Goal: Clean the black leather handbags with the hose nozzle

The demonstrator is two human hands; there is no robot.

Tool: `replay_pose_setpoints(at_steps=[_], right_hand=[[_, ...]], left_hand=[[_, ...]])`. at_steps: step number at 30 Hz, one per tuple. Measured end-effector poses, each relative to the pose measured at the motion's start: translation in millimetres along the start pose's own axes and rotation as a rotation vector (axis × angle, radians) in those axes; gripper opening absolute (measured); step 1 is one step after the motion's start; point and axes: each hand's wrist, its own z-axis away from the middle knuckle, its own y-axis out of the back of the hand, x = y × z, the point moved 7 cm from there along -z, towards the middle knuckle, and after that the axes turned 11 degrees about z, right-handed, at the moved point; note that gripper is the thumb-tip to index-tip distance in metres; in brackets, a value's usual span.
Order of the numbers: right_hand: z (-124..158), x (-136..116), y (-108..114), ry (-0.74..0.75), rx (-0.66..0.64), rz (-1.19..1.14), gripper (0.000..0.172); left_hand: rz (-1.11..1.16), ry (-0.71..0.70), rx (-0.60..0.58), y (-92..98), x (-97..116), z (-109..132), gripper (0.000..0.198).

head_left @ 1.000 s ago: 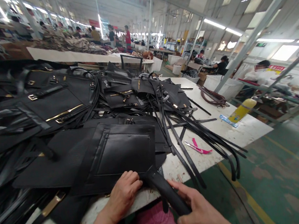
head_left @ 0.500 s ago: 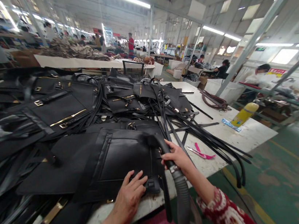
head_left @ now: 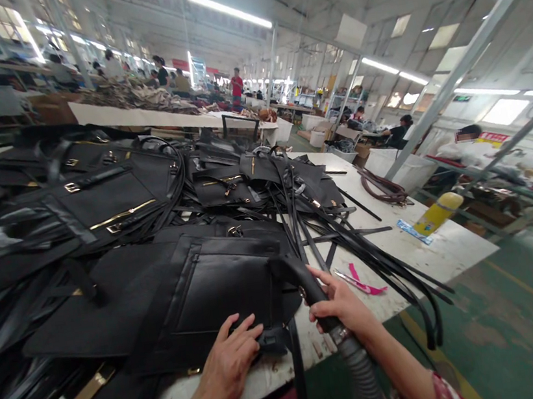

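Note:
A flat black leather bag piece point(head_left: 224, 290) with a stitched pocket lies in front of me on the table. My left hand point(head_left: 231, 361) rests on its near edge, fingers apart and laid on the leather. My right hand point(head_left: 346, 303) is closed around the black curved tube of a vacuum hose point(head_left: 300, 273). The tube's mouth is at the right part of the piece; whether it touches the leather I cannot tell. Below my grip, grey ribbed hose point(head_left: 360, 370) runs down past the table edge. A black strap point(head_left: 298, 372) hangs over that edge.
More black bag pieces with gold zips point(head_left: 121, 215) are heaped behind and to the left. Long black straps point(head_left: 384, 269) trail over the table's right edge. Pink-handled snips point(head_left: 364, 288), a yellow bottle point(head_left: 438, 215) and coiled brown cord point(head_left: 382, 185) lie on the right. Other people work farther off.
My right hand has moved right and slightly down with the vacuum hose, and the tube's mouth has shifted right along the leather. My left hand stays nearly in place on the bag piece.

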Motion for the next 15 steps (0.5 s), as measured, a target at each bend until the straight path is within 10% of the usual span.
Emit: replay_pose_setpoints(at_steps=[10,15], right_hand=[[-83.7,-13.2,-21.3,0.019,0.021,0.139,0.085],[-75.3,-46.7,-44.3,0.131,0.077,0.249,0.09]], left_hand=[[0.168,0.086,0.124,-2.8,-0.7,-7.6,0.013],[0.13,0.23,0.093,-10.9,8.1,-21.6,0.017]])
